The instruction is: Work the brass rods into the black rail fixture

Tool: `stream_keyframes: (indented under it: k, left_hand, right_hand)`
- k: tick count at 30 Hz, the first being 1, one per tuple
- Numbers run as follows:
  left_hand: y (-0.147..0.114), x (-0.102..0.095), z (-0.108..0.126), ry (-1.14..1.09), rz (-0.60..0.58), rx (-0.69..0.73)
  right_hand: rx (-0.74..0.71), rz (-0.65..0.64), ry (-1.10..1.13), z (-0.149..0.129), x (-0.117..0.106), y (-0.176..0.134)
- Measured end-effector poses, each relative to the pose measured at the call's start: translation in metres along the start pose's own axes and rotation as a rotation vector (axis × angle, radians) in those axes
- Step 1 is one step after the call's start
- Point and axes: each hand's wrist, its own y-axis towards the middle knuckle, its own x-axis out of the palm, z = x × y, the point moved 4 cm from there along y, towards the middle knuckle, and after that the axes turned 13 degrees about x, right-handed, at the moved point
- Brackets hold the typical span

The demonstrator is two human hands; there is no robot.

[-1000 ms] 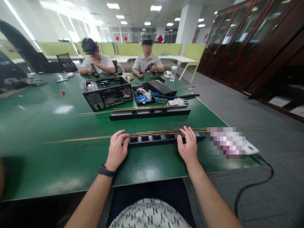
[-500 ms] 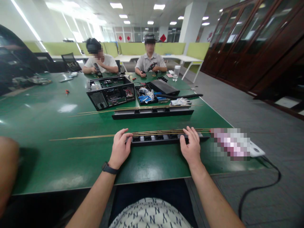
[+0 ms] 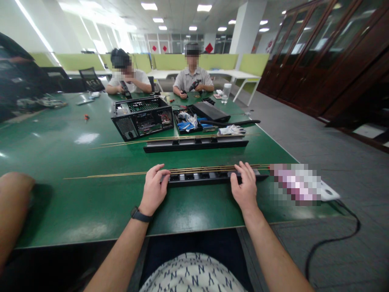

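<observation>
A long black rail (image 3: pixel 200 181) lies across the table in front of me, with several thin golden rods (image 3: pixel 194 169) running lengthwise over it. Those rods stick out well past the rail's left end. At that end rests my left hand (image 3: pixel 155 188), its fingers apart and curved over the rods and the rail. Toward the right end, my right hand (image 3: pixel 244 186) lies with thumb and fingers spread, fingertips at the rods. Both hands touch the set without a visible grip. The rail surface under my fingers is hidden.
Beyond lies a second black rail (image 3: pixel 196 147) with golden rods. Farther back are an opened computer case (image 3: pixel 142 119) and a tray with gloves (image 3: pixel 188 121). A white power strip (image 3: pixel 328 190) is at right. Another person's arm (image 3: pixel 15 198) enters at left; two people sit opposite.
The other person's arm at the left edge has moved farther in over the table. My hands, the rail and the rods stay in place.
</observation>
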Motion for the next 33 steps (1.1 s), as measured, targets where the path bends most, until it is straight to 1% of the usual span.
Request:
stream_keyframes:
  k: [11,17,20,23,26,28,33]
  left_hand:
    - [-0.001,-0.002,0.001,0.001,0.027,-0.016]
    - [0.001,-0.002,0.005,-0.004,0.001,-0.010]
    - [0.002,-0.006,0.014,0.022,0.008,-0.031]
    - [0.005,-0.009,0.028,0.096,0.003,-0.036]
    - [0.013,-0.007,0.041,0.122,0.001,-0.033]
    - [0.021,0.001,0.049,0.111,-0.046,0.016]
    - [0.038,0.031,0.066,0.061,-0.241,0.188]
  right_hand:
    - [-0.002,-0.005,-0.002,0.001,0.000,0.000]
    - [0.008,-0.005,0.000,0.001,0.000,0.000]
    - [0.024,-0.019,-0.002,0.001,0.000,0.000]
    - [0.039,-0.033,-0.006,0.001,0.000,0.000]
    - [0.040,-0.033,-0.007,0.000,-0.001,0.000]
    - [0.035,-0.028,-0.007,0.000,-0.001,0.001]
    - [0.025,-0.004,0.002,0.001,-0.001,0.000]
